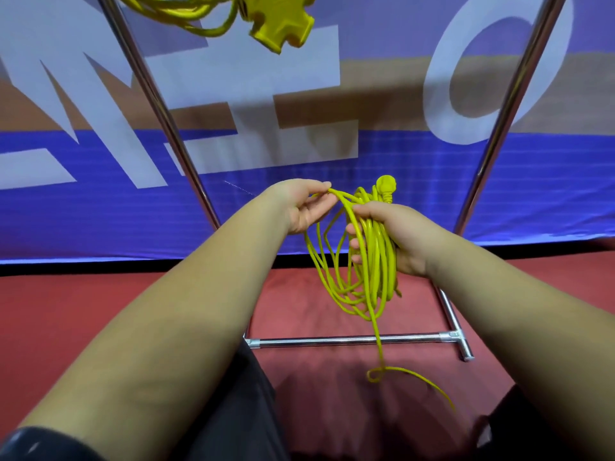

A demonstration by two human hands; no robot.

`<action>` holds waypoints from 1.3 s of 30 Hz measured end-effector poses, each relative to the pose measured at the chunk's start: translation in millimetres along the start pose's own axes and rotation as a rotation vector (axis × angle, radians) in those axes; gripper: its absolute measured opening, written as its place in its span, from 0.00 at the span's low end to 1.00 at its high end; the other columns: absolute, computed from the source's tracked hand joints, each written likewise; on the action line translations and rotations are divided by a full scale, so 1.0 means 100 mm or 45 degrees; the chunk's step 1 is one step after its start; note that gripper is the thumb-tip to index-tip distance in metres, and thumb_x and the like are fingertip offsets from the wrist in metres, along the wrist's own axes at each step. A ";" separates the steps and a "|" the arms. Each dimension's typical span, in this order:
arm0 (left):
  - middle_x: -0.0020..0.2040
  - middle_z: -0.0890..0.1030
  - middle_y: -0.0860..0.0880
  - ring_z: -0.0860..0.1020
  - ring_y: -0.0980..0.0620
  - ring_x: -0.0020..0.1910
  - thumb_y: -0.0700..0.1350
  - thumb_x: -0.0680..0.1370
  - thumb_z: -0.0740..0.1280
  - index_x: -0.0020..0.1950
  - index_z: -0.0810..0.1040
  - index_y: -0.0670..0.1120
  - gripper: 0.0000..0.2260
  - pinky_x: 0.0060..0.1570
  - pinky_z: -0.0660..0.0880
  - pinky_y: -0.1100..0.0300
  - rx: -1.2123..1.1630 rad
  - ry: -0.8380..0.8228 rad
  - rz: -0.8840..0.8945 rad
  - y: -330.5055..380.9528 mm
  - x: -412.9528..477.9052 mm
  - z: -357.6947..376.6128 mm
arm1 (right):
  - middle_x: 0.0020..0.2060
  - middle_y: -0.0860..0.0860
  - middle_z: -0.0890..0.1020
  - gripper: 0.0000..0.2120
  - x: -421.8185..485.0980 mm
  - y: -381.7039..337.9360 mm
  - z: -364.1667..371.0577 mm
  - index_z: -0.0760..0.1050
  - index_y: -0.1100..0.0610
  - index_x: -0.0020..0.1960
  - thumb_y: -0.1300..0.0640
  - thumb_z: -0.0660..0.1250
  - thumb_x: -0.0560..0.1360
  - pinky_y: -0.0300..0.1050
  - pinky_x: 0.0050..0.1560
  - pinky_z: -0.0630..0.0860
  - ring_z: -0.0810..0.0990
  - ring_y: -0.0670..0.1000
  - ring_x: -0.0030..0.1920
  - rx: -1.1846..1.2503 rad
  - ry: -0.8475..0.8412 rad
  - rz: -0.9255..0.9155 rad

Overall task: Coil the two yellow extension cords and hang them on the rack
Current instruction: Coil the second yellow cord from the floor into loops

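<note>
Yellow cord coil (374,267) clamped by fingers of right hand (404,237), hanging vertical; left hand (304,209) just beside, pinching next strand (342,202) at top, tail (379,344) dropping to floor (100,311).

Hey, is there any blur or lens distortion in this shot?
Head view: wide-angle distortion splays the rack poles outward; the hung cord at the top edge is blurred; the coiled cord in the right hand is sharp; lighting even.

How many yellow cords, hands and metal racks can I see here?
Yellow cords: 2 (hanging cord, held cord)
Hands: 2 (left hand, right hand)
Metal rack: 1
Total: 5
</note>
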State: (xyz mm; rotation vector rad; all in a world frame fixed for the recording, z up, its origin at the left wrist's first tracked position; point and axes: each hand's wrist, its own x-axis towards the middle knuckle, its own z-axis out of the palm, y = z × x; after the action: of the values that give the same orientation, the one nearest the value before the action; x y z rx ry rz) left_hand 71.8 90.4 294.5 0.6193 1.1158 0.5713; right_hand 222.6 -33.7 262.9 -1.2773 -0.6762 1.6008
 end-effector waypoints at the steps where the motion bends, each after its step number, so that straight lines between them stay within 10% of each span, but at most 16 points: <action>1: 0.41 0.79 0.44 0.84 0.49 0.35 0.40 0.82 0.70 0.47 0.78 0.38 0.07 0.28 0.82 0.58 0.116 0.044 0.018 -0.02 0.01 -0.01 | 0.38 0.52 0.83 0.10 0.01 -0.01 -0.01 0.80 0.57 0.48 0.51 0.67 0.83 0.50 0.36 0.81 0.81 0.51 0.32 0.007 0.022 -0.013; 5: 0.33 0.83 0.52 0.85 0.55 0.32 0.56 0.86 0.59 0.48 0.79 0.45 0.18 0.29 0.80 0.63 0.791 0.114 0.020 -0.11 -0.06 -0.05 | 0.34 0.50 0.79 0.12 0.04 -0.04 -0.05 0.78 0.57 0.43 0.52 0.68 0.82 0.44 0.31 0.76 0.77 0.49 0.29 0.049 0.121 -0.079; 13: 0.49 0.85 0.47 0.85 0.50 0.50 0.44 0.80 0.72 0.58 0.80 0.42 0.10 0.53 0.80 0.52 1.656 -0.638 0.093 -0.53 -0.37 -0.04 | 0.36 0.48 0.82 0.06 0.05 -0.18 -0.12 0.80 0.54 0.51 0.52 0.70 0.82 0.43 0.32 0.79 0.82 0.47 0.30 0.290 0.344 -0.220; 24: 0.45 0.88 0.40 0.87 0.45 0.45 0.43 0.78 0.76 0.50 0.79 0.36 0.11 0.51 0.81 0.54 1.471 -0.532 0.596 -0.59 -0.46 0.04 | 0.40 0.49 0.86 0.06 -0.07 -0.21 -0.15 0.81 0.55 0.54 0.54 0.74 0.80 0.47 0.39 0.85 0.88 0.49 0.40 0.312 0.292 -0.273; 28: 0.47 0.86 0.35 0.86 0.46 0.44 0.45 0.80 0.74 0.53 0.80 0.35 0.13 0.54 0.80 0.51 1.297 -0.597 0.492 -0.68 -0.44 0.01 | 0.36 0.49 0.85 0.05 -0.12 -0.21 -0.12 0.82 0.57 0.52 0.55 0.73 0.80 0.44 0.36 0.84 0.86 0.48 0.35 0.321 0.304 -0.280; 35: 0.60 0.85 0.55 0.83 0.57 0.60 0.53 0.77 0.75 0.65 0.81 0.53 0.17 0.59 0.78 0.55 1.639 -0.762 0.147 -1.01 -0.25 -0.20 | 0.31 0.48 0.78 0.11 -0.15 -0.23 -0.18 0.78 0.56 0.41 0.55 0.69 0.82 0.41 0.32 0.79 0.79 0.47 0.30 0.415 0.316 -0.317; 39: 0.54 0.84 0.43 0.81 0.52 0.49 0.52 0.63 0.82 0.65 0.77 0.40 0.34 0.50 0.76 0.56 1.525 -0.717 0.033 -1.22 -0.09 -0.27 | 0.31 0.48 0.77 0.12 -0.14 -0.26 -0.16 0.76 0.56 0.41 0.56 0.68 0.82 0.41 0.33 0.79 0.79 0.47 0.29 0.566 0.332 -0.353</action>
State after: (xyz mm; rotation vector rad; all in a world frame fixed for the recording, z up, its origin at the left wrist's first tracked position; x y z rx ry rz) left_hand 56.8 2.9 205.6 1.6981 0.8142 -0.3361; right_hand 246.6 -38.8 285.9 -0.9889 -0.2945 1.2404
